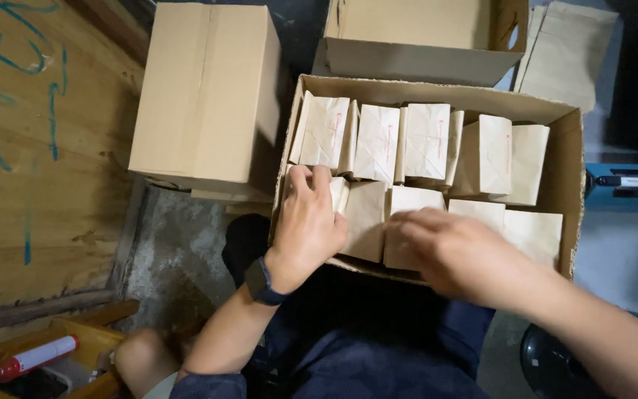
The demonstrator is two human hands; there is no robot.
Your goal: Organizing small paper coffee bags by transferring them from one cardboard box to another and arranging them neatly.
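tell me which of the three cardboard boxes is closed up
The tall box at the upper left: its top flaps are shut flat. The other two are open, one packed with paper packets, one behind it.

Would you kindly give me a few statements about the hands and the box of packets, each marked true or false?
1. The left hand rests on the paper packets at the near left end of the open cardboard box. True.
2. The right hand holds a red marker. False: it reaches onto the near row of packets and holds no marker.
3. A dark watch sits on the left wrist. True.
4. The closed carton stands to the right of the open cardboard box. False: it stands to its left.
5. The packets are blue plastic. False: they are brown paper.
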